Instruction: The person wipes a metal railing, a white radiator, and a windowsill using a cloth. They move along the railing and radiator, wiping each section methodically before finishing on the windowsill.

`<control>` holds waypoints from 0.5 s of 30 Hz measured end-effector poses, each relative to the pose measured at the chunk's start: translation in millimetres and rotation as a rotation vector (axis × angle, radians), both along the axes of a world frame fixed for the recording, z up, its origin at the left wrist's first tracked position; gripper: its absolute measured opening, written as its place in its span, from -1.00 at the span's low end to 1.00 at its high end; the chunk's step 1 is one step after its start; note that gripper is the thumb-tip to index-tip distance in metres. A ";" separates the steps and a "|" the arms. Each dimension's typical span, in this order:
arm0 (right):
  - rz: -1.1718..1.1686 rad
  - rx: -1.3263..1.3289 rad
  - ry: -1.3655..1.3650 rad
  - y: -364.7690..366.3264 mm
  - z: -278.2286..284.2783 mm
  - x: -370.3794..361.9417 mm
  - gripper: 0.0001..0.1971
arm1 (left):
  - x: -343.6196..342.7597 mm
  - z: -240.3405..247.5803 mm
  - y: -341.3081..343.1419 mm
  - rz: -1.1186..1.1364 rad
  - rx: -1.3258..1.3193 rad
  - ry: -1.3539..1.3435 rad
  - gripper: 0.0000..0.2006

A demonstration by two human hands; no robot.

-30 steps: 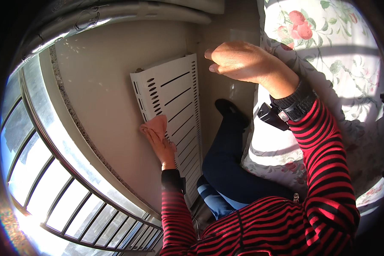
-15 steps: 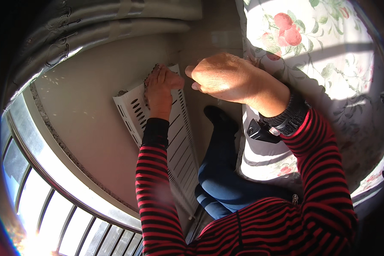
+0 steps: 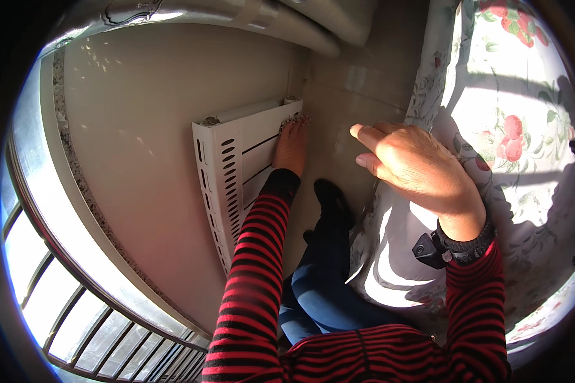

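Observation:
My left hand (image 3: 291, 148) is stretched out over a white slotted radiator (image 3: 257, 129), with its fingers pressing a small crumpled, patterned cloth (image 3: 296, 120) onto the far front edge of the panel. Much of the cloth is hidden under the fingers. My right hand (image 3: 415, 167) hangs in the air to the right, in sunlight, between the radiator and the floral bed cover. Its thumb and forefinger stand apart with nothing seen between them; the remaining fingers are bent and partly hidden.
A floral bed cover (image 3: 473, 210) drapes down on the right. Padded silvery furniture (image 3: 236, 14) crosses the top. To the left are a pale wall (image 3: 140, 115), a stone-edged sill and a window railing (image 3: 57, 306). My legs and dark shoe (image 3: 331, 199) are beside the radiator on the tiled floor.
My left hand and the cloth have moved from the radiator's slotted top across to its far front edge. My right hand has shifted right and lower, its fingers more spread. The view has turned.

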State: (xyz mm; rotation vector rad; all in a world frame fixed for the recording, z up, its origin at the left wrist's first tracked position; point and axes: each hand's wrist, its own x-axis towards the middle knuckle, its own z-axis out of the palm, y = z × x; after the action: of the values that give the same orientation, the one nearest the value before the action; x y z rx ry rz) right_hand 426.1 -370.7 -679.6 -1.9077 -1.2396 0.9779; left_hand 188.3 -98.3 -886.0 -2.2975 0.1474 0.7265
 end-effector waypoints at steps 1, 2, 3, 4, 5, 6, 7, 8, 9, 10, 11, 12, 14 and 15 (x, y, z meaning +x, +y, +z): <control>0.006 -0.019 -0.015 0.6 -0.6 -0.9 -0.62 | -20.7 1.6 -3.7 0.006 0.025 0.058 -0.41; -0.002 -0.012 -0.026 0.3 -0.8 -2.1 -0.62 | -44.2 5.6 -8.5 0.000 0.043 0.072 -0.40; -0.011 -0.002 -0.034 0.4 -1.3 -3.7 -0.63 | -67.9 9.7 -13.3 0.038 0.044 0.140 -0.39; -0.023 0.009 -0.019 -0.3 -1.2 -4.5 -0.63 | -94.5 16.1 -18.7 0.070 0.024 0.141 -0.39; -0.025 -0.015 -0.027 0.8 -1.9 -5.9 -0.63 | -120.8 22.2 -23.9 0.126 0.001 0.163 -0.38; -0.036 -0.015 0.016 -0.2 -1.6 -5.9 -0.63 | -147.8 30.1 -26.8 0.136 0.003 0.220 -0.37; -0.040 -0.016 0.023 0.6 -2.1 -6.4 -0.62 | -175.3 39.6 -28.7 0.141 0.007 0.270 -0.36; -0.033 -0.020 0.042 1.1 -2.4 -6.1 -0.62 | -201.2 49.3 -32.0 0.148 -0.005 0.270 -0.36; -0.033 -0.021 0.050 0.6 -2.1 -6.2 -0.60 | -225.1 60.4 -35.6 0.207 -0.040 0.265 -0.36; -0.029 0.002 0.068 1.3 -2.5 -6.4 -0.58 | -246.4 72.8 -41.2 0.269 -0.089 0.208 -0.37; -0.035 0.000 0.079 1.6 -2.9 -6.5 -0.57 | -261.9 83.5 -47.2 0.399 -0.159 0.201 -0.37; -0.035 0.002 0.089 3.0 -3.9 -8.2 -0.56 | -272.7 94.1 -52.7 0.502 -0.192 0.113 -0.38; -0.035 -0.031 0.095 3.9 -6.5 -8.9 -0.52 | -288.7 123.8 -67.1 0.866 -0.295 0.078 -0.41; -0.021 -0.028 0.139 3.7 -8.9 -8.6 -0.49 | -293.8 141.0 -75.3 0.903 -0.353 -0.045 -0.51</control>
State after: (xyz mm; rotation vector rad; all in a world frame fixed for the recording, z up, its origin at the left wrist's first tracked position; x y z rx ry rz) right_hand 417.5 -367.0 -688.4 -1.8364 -1.1290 1.1027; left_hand -105.5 -173.5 -745.0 -2.6855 -0.9041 1.1448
